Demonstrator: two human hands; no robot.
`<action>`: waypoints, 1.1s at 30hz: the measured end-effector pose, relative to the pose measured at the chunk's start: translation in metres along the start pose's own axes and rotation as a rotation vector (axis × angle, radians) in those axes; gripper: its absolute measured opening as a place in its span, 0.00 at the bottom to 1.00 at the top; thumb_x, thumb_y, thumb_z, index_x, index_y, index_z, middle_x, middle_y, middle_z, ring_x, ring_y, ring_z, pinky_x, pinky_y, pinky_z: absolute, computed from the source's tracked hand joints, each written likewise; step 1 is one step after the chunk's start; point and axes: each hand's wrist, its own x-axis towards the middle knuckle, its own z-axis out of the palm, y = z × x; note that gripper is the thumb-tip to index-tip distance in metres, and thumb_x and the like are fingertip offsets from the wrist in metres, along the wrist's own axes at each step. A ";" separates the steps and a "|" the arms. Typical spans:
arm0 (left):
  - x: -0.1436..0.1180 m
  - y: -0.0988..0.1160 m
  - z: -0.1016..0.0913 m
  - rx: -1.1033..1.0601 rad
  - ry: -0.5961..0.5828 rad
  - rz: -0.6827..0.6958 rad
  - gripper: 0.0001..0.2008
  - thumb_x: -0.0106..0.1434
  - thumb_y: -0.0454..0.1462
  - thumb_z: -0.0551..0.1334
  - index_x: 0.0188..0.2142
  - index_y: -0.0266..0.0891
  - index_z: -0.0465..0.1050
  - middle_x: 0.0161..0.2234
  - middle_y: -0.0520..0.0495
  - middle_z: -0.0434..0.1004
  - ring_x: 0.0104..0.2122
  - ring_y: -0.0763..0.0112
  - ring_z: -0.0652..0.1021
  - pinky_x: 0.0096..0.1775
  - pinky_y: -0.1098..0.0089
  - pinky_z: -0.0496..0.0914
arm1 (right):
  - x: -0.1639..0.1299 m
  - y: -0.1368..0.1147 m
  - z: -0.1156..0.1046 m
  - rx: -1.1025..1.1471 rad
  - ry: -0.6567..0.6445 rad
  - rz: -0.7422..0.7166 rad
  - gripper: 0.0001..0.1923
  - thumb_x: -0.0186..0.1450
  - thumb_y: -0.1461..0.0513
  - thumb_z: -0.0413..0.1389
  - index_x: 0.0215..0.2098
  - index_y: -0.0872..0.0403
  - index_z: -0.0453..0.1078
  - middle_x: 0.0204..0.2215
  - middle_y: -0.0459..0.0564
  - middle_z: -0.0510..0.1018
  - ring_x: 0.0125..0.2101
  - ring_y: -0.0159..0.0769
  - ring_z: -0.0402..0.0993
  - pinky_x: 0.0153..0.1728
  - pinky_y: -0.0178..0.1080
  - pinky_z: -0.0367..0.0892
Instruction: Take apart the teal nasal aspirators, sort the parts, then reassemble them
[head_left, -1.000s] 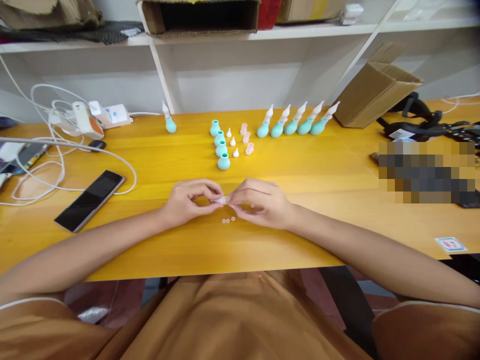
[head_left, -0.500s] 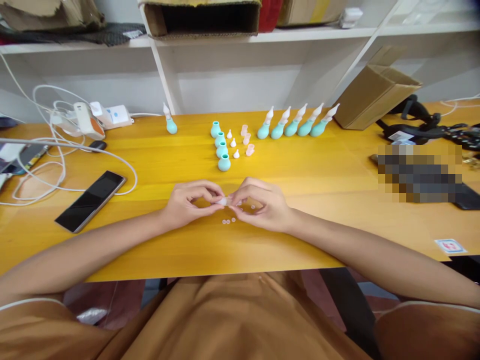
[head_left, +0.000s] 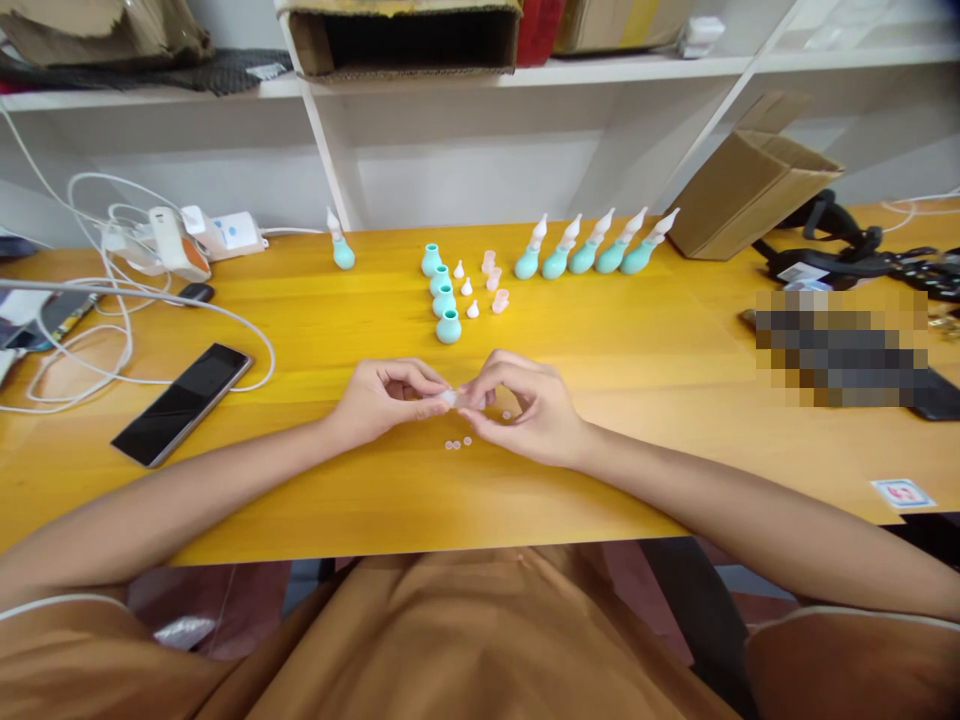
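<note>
My left hand (head_left: 379, 402) pinches a small white nozzle tip (head_left: 448, 398) between thumb and fingers. Against its right end, my right hand (head_left: 529, 408) grips a translucent plastic connector (head_left: 463, 400), mostly hidden by the fingertips. Three little clear discs (head_left: 456, 445) lie on the table just below the hands, and another disc (head_left: 506, 415) rests under my right palm. Beyond the hands stand several open turquoise rubber bulbs (head_left: 448, 327) in a column. Beside them are three white nozzle tips (head_left: 466, 287) and three pinkish clear connectors (head_left: 493, 278).
Several assembled turquoise nasal aspirators (head_left: 555, 260) stand in a row at the back right, and a single one (head_left: 343, 252) at the back left. A phone (head_left: 182, 403) and white cables (head_left: 124, 300) lie left. A cardboard box (head_left: 750, 185) leans at the right rear.
My left fingers have shifted slightly on the nozzle tip, the thumb now lying straighter. Both hands stay together in the same spot; the parts on the table have not moved.
</note>
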 end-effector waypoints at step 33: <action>0.007 -0.017 -0.002 0.142 0.154 0.255 0.10 0.66 0.36 0.72 0.42 0.41 0.73 0.41 0.48 0.78 0.41 0.70 0.79 0.43 0.69 0.77 | 0.013 0.068 -0.014 -0.299 -0.173 0.107 0.22 0.82 0.52 0.50 0.68 0.45 0.75 0.70 0.60 0.67 0.73 0.53 0.62 0.69 0.63 0.67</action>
